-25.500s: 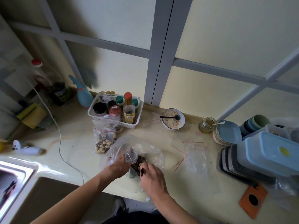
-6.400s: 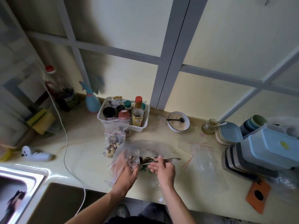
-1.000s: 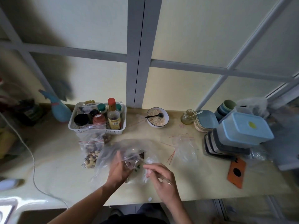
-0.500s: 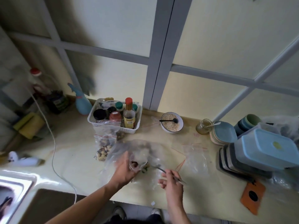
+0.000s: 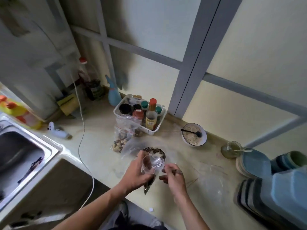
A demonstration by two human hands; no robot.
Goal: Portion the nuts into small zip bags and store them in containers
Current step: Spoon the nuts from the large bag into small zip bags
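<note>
On a pale yellow kitchen counter [image 5: 103, 156] under frosted panels, we see filling under way, as we judge it. Low in the middle of the frame our left hand [image 5: 136, 174] curls around a small clear zip bag [image 5: 152, 165], holding it mouth up above the counter. Dark seeds lie in a large clear bag [image 5: 154, 151] just behind. Our right hand [image 5: 172, 177] pinches a slim spoon handle [image 5: 176, 171] beside the bag's mouth. The next move calls for another scoop or sealing. Blue lidded containers [image 5: 285, 190] wait at lower right.
</note>
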